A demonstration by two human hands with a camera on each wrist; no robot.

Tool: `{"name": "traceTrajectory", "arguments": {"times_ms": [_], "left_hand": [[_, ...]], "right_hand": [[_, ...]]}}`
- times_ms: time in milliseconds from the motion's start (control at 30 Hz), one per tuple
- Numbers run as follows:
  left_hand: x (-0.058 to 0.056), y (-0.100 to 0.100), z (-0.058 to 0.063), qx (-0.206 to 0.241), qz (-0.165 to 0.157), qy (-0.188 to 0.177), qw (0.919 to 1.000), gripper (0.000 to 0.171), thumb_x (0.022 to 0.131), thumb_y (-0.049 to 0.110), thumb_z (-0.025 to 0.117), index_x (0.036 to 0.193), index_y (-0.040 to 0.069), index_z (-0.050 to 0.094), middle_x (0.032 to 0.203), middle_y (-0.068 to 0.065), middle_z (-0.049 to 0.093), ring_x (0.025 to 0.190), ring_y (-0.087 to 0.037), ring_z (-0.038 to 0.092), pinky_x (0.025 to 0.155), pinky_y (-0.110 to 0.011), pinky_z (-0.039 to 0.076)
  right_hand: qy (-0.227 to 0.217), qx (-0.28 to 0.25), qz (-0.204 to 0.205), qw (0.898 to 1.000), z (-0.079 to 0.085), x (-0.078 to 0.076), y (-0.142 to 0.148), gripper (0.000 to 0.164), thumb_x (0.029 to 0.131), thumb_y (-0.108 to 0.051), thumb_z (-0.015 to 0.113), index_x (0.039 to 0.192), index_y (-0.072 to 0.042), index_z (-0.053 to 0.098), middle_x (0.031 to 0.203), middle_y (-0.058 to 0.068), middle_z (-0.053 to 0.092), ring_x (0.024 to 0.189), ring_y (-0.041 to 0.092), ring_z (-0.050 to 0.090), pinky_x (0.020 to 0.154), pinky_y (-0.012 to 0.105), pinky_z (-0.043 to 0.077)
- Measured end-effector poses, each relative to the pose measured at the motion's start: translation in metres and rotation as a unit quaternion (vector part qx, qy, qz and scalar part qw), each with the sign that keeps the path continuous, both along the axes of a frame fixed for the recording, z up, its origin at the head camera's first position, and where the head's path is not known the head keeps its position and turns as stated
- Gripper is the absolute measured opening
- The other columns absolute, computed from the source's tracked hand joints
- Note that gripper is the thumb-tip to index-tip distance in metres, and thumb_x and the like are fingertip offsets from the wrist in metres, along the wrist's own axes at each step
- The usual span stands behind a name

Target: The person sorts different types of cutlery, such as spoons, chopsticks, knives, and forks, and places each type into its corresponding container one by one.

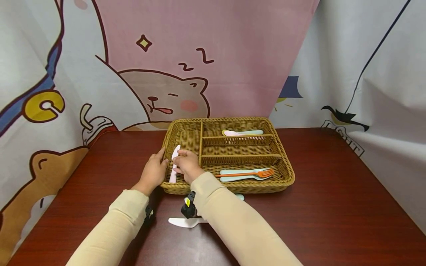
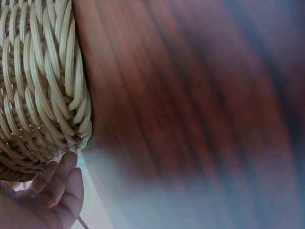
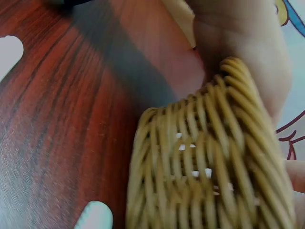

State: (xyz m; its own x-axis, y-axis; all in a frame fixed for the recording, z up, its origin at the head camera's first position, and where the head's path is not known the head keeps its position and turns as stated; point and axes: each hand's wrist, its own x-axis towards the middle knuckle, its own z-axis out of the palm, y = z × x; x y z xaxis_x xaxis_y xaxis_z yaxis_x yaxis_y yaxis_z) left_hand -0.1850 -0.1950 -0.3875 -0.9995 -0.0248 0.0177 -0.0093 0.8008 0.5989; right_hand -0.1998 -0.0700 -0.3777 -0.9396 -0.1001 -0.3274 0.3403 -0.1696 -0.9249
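A pale pink knife [image 1: 173, 174] stands tilted in the left compartment of a woven basket [image 1: 266, 187] with dividers. My right hand [image 1: 188, 166] reaches over the front rim and pinches the knife between thumb and fingers. In the right wrist view the woven wall [image 3: 190, 162] hides the knife. My left hand [image 1: 154, 171] holds the basket's left side near the front corner, thumb by the rim. The left wrist view shows its fingers [image 2: 69, 191] along the outside of the weave [image 2: 43, 86].
An orange fork [image 1: 265, 173] lies over pale green cutlery [image 1: 229, 179] in the front compartment. At the back are a pink piece [image 1: 232, 133] and a mint handle [image 1: 254, 132]. Before the basket lie a white knife [image 1: 183, 222] and a pale green handle [image 1: 240, 197]. A printed curtain [image 1: 246, 55] hangs behind.
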Motion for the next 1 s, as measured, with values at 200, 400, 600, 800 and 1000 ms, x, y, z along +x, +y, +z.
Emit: {"name": "traceTrajectory", "arguments": {"times_ms": [200, 400, 600, 800, 1000], "left_hand": [[0.0, 0.0, 0.0, -0.006, -0.001, 0.005, 1.0, 0.053, 0.103, 0.012, 0.043, 0.151, -0.003, 0.026, 0.136, -0.033, 0.042, 0.123, -0.046, 0.046, 0.103, -0.055, 0.036], [0.0, 0.001, 0.0, -0.005, 0.0, 0.008, 1.0, 0.054, 0.102, 0.011, 0.044, 0.151, -0.003, 0.027, 0.134, -0.034, 0.044, 0.122, -0.046, 0.047, 0.103, -0.055, 0.036], [0.0, 0.002, 0.001, -0.005, 0.001, 0.003, 1.0, 0.054, 0.103, 0.012, 0.043, 0.151, -0.002, 0.026, 0.134, -0.033, 0.043, 0.123, -0.045, 0.046, 0.104, -0.055, 0.035], [-0.001, 0.002, 0.001, -0.001, 0.005, -0.006, 1.0, 0.054, 0.104, 0.014, 0.042, 0.153, 0.0, 0.024, 0.136, -0.032, 0.042, 0.125, -0.044, 0.045, 0.104, -0.055, 0.035], [0.0, 0.002, 0.0, -0.001, 0.006, -0.012, 0.9999, 0.055, 0.104, 0.015, 0.042, 0.153, 0.001, 0.022, 0.137, -0.031, 0.041, 0.126, -0.044, 0.044, 0.105, -0.054, 0.035]], "right_hand": [[0.011, -0.006, 0.005, 1.0, 0.01, 0.001, 0.007, 0.038, 0.093, 0.006, 0.055, 0.13, 0.002, 0.055, 0.114, 0.02, 0.065, 0.107, 0.029, 0.063, 0.088, 0.043, 0.053], [0.026, -0.002, 0.022, 0.999, 0.02, 0.005, 0.017, 0.035, 0.093, 0.005, 0.056, 0.128, 0.001, 0.058, 0.116, 0.021, 0.065, 0.105, 0.028, 0.064, 0.09, 0.045, 0.052], [0.066, 0.025, 0.047, 0.996, 0.026, 0.013, 0.029, 0.032, 0.092, 0.003, 0.059, 0.124, 0.0, 0.061, 0.105, 0.015, 0.065, 0.099, 0.027, 0.065, 0.088, 0.047, 0.053], [0.109, 0.057, 0.081, 0.989, 0.031, 0.023, 0.041, 0.031, 0.09, 0.002, 0.063, 0.122, 0.001, 0.062, 0.1, 0.012, 0.062, 0.105, 0.039, 0.061, 0.084, 0.046, 0.054], [0.148, 0.092, 0.112, 0.978, 0.034, 0.033, 0.054, 0.031, 0.089, 0.0, 0.066, 0.12, 0.001, 0.063, 0.1, 0.012, 0.062, 0.094, 0.031, 0.063, 0.079, 0.042, 0.056]]}}
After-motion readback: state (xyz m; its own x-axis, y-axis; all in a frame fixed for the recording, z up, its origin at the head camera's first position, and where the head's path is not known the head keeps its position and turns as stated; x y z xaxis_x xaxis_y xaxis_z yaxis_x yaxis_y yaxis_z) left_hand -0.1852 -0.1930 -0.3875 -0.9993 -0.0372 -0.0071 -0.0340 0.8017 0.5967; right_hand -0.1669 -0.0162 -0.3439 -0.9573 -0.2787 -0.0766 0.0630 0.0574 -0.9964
